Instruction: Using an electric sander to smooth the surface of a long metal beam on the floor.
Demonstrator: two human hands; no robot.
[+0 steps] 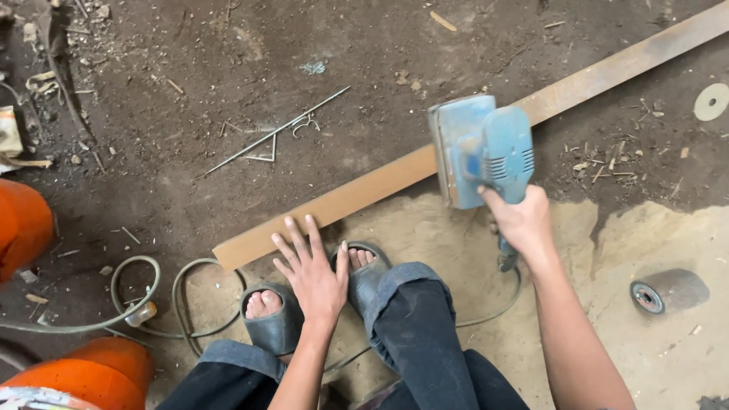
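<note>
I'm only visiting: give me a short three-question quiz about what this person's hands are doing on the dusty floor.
1. True or false: the left hand presses on the near end of the long flat wooden plank.
2. What does the right hand grip? A) an orange bucket B) the blue electric sander C) a grey hose
3. Fill in: the dark grey cylindrical roll lies on the floor to the person's ____.

Key: 1 true; 2 B; 3 right.
</note>
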